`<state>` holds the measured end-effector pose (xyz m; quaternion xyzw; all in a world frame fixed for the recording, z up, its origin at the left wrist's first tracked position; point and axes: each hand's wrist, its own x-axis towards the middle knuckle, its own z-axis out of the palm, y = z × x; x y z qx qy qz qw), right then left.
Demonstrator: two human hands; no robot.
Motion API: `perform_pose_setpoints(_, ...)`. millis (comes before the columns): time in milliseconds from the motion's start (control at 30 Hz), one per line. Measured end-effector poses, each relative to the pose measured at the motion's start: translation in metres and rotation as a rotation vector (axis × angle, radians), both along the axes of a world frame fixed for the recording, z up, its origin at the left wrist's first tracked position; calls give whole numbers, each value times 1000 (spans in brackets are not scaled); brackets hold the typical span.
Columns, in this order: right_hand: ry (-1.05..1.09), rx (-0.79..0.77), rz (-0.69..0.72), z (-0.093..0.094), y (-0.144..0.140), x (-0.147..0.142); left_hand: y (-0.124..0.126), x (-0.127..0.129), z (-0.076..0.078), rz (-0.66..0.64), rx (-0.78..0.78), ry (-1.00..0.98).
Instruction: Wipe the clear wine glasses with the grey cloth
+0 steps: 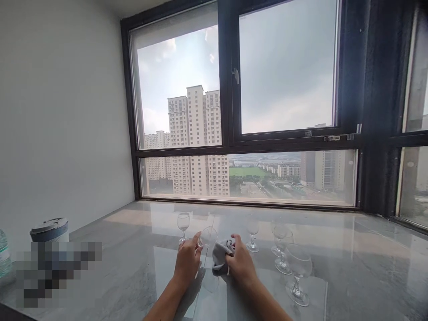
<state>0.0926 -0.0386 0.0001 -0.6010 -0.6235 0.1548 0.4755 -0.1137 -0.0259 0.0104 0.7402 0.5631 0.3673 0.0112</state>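
My left hand [189,255] is closed on a clear stemmed glass [209,233], which is tilted with its bowl toward the right. Its stem and foot are mostly covered by my fingers. In my right hand [240,260] a crumpled grey cloth [220,257] is bunched up, close beside that glass; whether the two touch is hard to tell. Behind my left hand another stemmed glass [183,221] stands upright. To the right of my right hand, several more stand upright on the grey glossy surface [133,267], the nearest being a larger glass [298,266].
At the left are a lidded tub [50,229], partly behind a blurred patch, and a clear plastic bottle [4,254] at the edge. A dark-framed window [227,149] rises behind the surface, with a white wall [67,111] to the left.
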Motion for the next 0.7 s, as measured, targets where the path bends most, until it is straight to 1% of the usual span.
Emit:
perform_pose_setpoints(133,176,69,-22,15,-4,0,-1,0,1,15,-1,43)
perform_pose_setpoints(233,281,135,-43,24,-10,2,-2,-1,3,62,0,80)
perform_pose_setpoints(300,337,163,-54,28,-12,3,-3,-2,4,98,4,88)
perform_pose_setpoints(367,372,174,-75,29,-13,4,-4,-2,6,104,3,84)
perform_pose_setpoints(433,379,178,-91,27,-11,4,-5,0,6,62,2,77)
perform_pose_setpoints(600,308,203,-118,21,-5,4,-9,7,5,-106,6,53)
perform_pose_setpoints(700,265,208,-102,18,-5,3,-8,9,3,-121,-2,9)
